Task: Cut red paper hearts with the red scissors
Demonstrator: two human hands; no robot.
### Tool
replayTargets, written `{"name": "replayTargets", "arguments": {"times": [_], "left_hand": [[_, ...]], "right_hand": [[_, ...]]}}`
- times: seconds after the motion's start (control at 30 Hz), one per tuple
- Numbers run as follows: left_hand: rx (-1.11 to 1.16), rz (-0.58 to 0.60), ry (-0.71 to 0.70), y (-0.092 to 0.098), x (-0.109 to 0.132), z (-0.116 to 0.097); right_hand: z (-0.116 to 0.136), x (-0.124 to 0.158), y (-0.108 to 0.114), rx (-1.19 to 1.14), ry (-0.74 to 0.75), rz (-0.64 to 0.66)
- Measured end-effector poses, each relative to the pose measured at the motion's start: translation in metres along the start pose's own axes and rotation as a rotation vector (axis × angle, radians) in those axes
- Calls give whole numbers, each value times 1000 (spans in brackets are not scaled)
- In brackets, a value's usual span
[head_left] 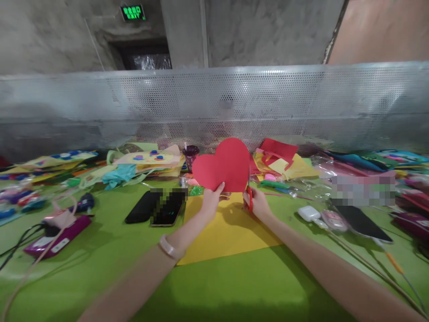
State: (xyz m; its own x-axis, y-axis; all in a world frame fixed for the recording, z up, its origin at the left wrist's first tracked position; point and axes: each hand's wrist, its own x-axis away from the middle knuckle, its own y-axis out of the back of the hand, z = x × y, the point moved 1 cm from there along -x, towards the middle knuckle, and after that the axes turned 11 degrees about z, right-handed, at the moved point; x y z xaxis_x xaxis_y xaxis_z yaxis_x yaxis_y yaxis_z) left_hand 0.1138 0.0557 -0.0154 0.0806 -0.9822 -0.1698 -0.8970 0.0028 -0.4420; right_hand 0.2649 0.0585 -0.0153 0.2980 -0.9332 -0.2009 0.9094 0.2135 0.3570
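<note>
My left hand (212,201) pinches the lower edge of a red paper heart (223,165) and holds it upright above the table. My right hand (258,203) is closed around red-handled scissors (250,197), whose blades run up the heart's right edge. Under both hands lies a yellow paper sheet (228,232) on the green table cover (100,250). A pale band sits on my left wrist.
Two dark phones (157,206) lie left of the yellow sheet. A white earbud case (308,213) and another phone (363,222) lie to the right. Piles of coloured paper scraps (147,163) line the back, below a perforated metal screen (214,103). A purple pouch (56,235) with cables sits far left.
</note>
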Motion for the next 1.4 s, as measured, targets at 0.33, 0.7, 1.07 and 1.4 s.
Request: {"name": "replayTargets", "arguments": {"times": [0.33,0.7,1.07,1.4], "left_hand": [[-5,-4,-14,0,-1,0],[-8,-16,2,0,1,-1],[10,1,-4,-2,1,-1],[5,24,-7,-2,1,1]], "right_hand": [[3,2,1,23,-28,-4],[-5,-1,1,7,7,-1],[6,3,2,23,-3,-89],[2,4,2,16,43,-70]]}}
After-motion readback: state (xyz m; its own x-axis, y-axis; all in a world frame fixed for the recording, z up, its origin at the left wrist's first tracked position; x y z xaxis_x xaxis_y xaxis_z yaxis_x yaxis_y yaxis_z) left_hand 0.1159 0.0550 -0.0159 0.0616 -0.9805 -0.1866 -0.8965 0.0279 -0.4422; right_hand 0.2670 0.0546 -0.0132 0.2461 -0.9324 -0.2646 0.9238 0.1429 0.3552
